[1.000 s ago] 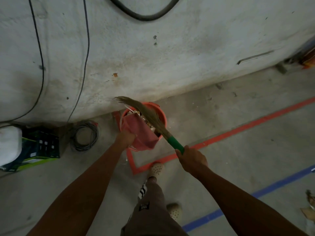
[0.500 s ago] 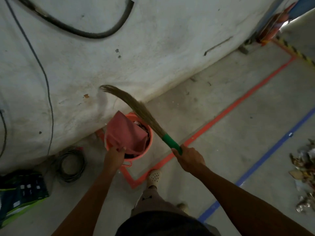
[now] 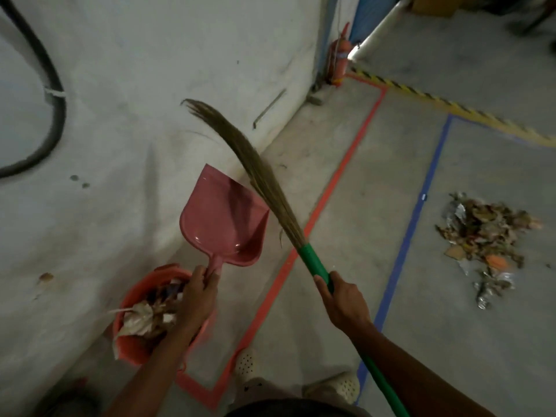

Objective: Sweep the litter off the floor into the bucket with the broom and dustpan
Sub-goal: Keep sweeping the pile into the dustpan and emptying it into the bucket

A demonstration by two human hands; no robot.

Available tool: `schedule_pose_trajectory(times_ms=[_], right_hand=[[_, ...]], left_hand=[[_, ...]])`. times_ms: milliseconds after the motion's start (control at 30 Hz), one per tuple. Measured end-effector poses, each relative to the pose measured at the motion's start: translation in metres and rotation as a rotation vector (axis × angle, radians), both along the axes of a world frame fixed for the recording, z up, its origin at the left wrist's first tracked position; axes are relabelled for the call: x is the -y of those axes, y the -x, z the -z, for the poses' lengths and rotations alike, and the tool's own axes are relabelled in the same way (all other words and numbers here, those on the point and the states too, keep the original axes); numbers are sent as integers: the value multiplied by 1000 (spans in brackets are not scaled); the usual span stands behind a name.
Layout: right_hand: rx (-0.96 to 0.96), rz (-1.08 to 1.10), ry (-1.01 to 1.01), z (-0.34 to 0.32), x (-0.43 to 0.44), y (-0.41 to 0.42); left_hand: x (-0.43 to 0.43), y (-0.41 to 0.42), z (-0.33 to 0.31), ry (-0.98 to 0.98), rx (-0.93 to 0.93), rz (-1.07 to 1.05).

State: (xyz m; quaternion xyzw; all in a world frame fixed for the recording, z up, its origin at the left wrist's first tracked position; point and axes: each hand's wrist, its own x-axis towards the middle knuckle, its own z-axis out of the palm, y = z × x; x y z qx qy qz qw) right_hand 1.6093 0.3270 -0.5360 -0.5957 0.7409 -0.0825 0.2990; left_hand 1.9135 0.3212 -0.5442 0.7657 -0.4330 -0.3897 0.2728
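lying beyond blue tape (image 3: 422,203), litter (image 3: 481,233)

We see a pale, stained wall (image 3: 150,85) filling the upper left of the frame. A thick black hose (image 3: 57,115) curves down its left edge, and a thin metal strip (image 3: 269,108) slants near top centre. On the grey floor (image 3: 376,236) a red tape line (image 3: 346,164) runs from bottom centre toward the upper right, with a blue tape line (image 3: 427,182) to its right. Striped hazard tape (image 3: 421,94) crosses the upper right. A red extinguisher (image 3: 341,61) stands at the wall's corner.
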Motion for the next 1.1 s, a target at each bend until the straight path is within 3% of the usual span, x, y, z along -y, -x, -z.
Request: schedule_pose_trajectory(times_ms=[333,667,900,1100], right_hand=[[20,381,107,-50,-17,256],[-2,858,122,-63,-66,442],[-28,1101,68,-33,-53,562],[-21,1186,-38,-18,-24,648]], left_hand=[[105,269,-18,144,-92,329],[150,537,-40,-26,-137,753],[207,698,-7,-128,-194,863],[252,805,7,-198,-203,931]])
